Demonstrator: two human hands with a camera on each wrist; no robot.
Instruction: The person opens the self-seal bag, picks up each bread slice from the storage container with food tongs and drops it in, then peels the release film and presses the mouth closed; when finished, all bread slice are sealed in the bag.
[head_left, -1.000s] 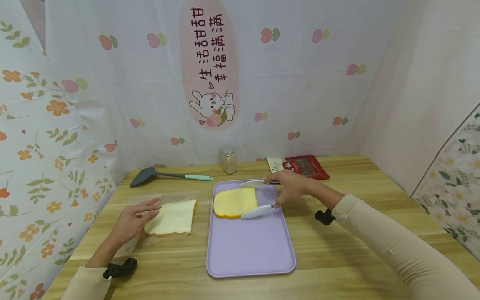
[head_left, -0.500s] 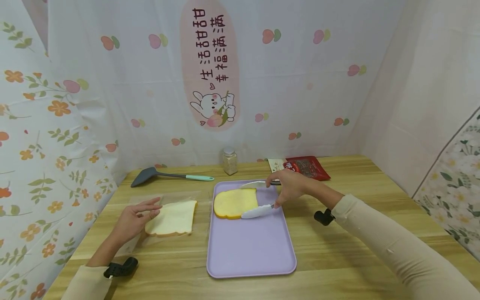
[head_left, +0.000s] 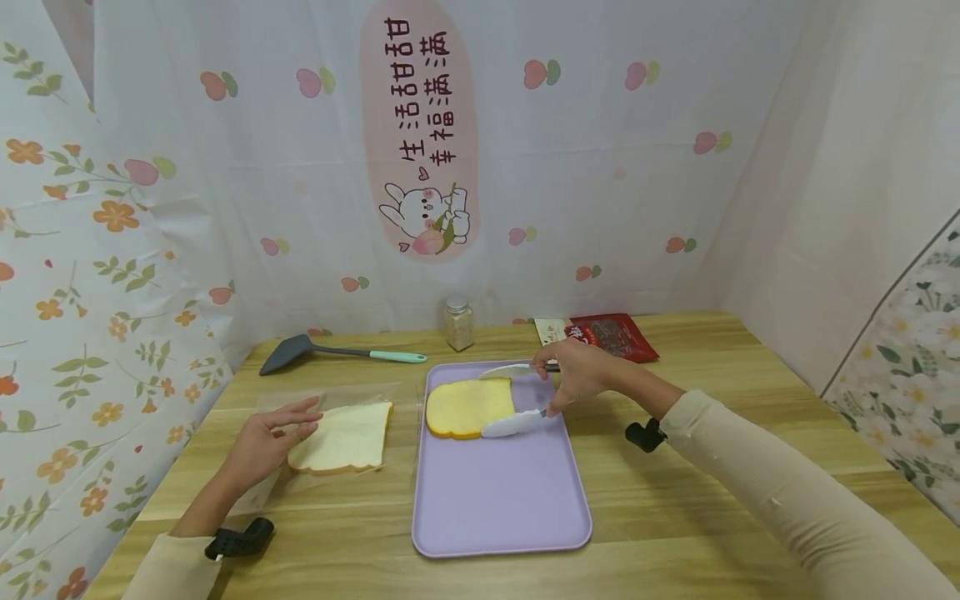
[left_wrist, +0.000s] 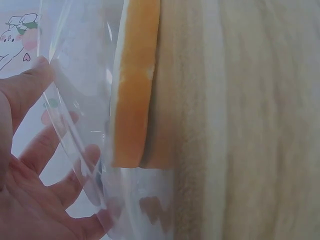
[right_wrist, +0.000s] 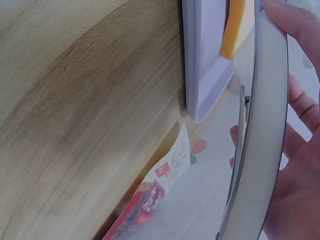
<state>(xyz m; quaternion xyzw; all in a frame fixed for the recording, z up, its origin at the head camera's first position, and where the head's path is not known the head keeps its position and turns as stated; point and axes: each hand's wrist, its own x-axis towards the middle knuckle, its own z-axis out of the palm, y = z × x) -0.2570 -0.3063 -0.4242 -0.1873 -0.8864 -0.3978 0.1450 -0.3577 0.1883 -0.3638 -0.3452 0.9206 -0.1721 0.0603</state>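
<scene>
My left hand [head_left: 266, 446] is at the left end of a clear plastic bag [head_left: 402, 417] with a pale bread slice [head_left: 348, 437] inside. In the left wrist view, its spread fingers touch the bag's film [left_wrist: 90, 110], apart from the slice's brown crust [left_wrist: 135, 90]. My right hand [head_left: 579, 375] grips food tongs [head_left: 513, 423] with pale, spoon-like tips. The tips stand apart at the far and near right corners of a yellow bread slice [head_left: 468, 408] on a lilac tray [head_left: 502, 508]. The right wrist view shows the tongs' long arm [right_wrist: 272, 100] against the thumb.
Behind the tray stands a small glass jar [head_left: 458, 323] with a metal lid. A turner [head_left: 337, 350] with a mint handle lies at the back left. A red packet [head_left: 615, 335] lies at the back right, close to my right hand. A printed cloth [head_left: 585, 167] hangs behind the table.
</scene>
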